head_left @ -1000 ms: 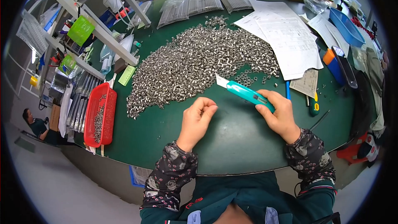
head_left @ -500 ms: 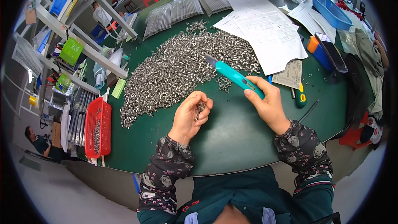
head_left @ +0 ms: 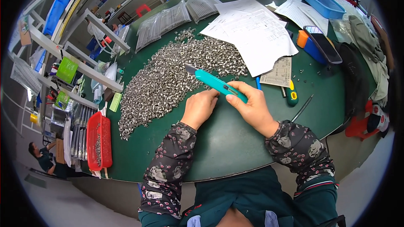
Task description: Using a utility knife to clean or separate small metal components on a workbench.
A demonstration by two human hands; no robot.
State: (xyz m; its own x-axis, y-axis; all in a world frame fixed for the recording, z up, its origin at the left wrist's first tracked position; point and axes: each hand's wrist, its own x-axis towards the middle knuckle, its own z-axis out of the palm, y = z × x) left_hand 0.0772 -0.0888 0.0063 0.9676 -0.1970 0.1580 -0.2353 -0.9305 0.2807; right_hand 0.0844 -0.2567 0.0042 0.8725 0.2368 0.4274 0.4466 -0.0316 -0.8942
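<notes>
My right hand (head_left: 252, 106) is closed around the teal handle of a utility knife (head_left: 216, 85), its grey blade out and pointing far left over a big heap of small shiny metal rings (head_left: 168, 75). Just left of the handle, my left hand (head_left: 201, 106) is palm down at the heap's near edge, its fingers curled under. The back of that hand hides its fingertips and whatever they hold. A few loose rings (head_left: 206, 87) show between the left hand and the knife.
On the left stands a red basket (head_left: 110, 143) with rings in it. Bagged metal tubes (head_left: 164, 20) lie behind the heap. Papers (head_left: 261, 38), a phone (head_left: 328, 46), a yellow-green handle (head_left: 291, 93) and a dark pointed tool (head_left: 303, 108) lie to the right.
My left hand, which was turned up with several rings in its curled fingers, has rolled palm down toward the table. The knife stays in my right hand. The view has shifted slightly.
</notes>
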